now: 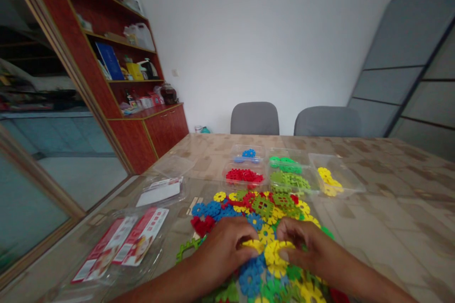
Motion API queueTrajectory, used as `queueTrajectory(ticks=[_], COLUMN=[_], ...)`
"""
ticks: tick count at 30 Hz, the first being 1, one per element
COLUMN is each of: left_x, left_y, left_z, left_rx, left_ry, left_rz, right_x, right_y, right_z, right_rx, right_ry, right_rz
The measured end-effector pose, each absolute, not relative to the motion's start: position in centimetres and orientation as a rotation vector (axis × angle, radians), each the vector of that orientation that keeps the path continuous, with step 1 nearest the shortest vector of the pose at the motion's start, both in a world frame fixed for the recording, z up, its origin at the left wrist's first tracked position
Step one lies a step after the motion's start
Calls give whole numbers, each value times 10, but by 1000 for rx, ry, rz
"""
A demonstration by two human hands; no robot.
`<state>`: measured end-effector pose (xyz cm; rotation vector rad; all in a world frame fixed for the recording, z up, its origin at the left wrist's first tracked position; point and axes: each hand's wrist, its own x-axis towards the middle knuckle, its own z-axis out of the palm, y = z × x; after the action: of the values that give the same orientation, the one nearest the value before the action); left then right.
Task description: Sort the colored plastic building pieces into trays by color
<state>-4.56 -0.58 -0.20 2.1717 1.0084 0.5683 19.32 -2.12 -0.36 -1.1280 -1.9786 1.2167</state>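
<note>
Over a mixed pile of plastic building pieces, my left hand [229, 241] pinches a yellow notched disc [254, 245] between thumb and fingers. Close beside it, my right hand [304, 240] grips several yellow notched discs [274, 256] bunched together. Blue notched discs [250, 278] lie just beneath the two hands. Red pieces [202, 225] and olive-green square pieces [263, 206] are among the pile's far and left parts. My fingers partly cover the discs they hold.
Behind the pile stand clear containers with blue discs [249, 153], red pieces [244, 176], green discs [285, 164], olive-green pieces [289, 181] and yellow discs [330, 182]. Clear packaging with printed cards [140, 236] lies left on the table [398, 199]. Two grey chairs [255, 118] stand beyond.
</note>
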Motion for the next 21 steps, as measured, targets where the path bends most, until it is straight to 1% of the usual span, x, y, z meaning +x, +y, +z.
queueTrajectory(ticks=[7, 11, 15, 16, 18, 21], left_x=[-37, -33, -34, -35, -38, -43], left_y=[-7, -8, -9, -9, -9, -9], left_z=[-5, -13, -12, -9, -2, 6], left_rx=[1705, 1584, 1602, 1631, 1720, 1884], left_ry=[921, 937, 882, 875, 880, 915], left_rz=[640, 682, 673, 673, 670, 654], right_x=[182, 174, 175, 180, 197, 244], right_y=[-25, -28, -25, -22, -11, 16], right_z=[-9, -14, -12, -10, -4, 8], right_rx=[-1068, -1073, -1019, -1025, -1089, -1324], right_ry=[-1865, -1762, -1687, -1691, -1709, -1679], right_rz=[1314, 1353, 1392, 1352, 1171, 728])
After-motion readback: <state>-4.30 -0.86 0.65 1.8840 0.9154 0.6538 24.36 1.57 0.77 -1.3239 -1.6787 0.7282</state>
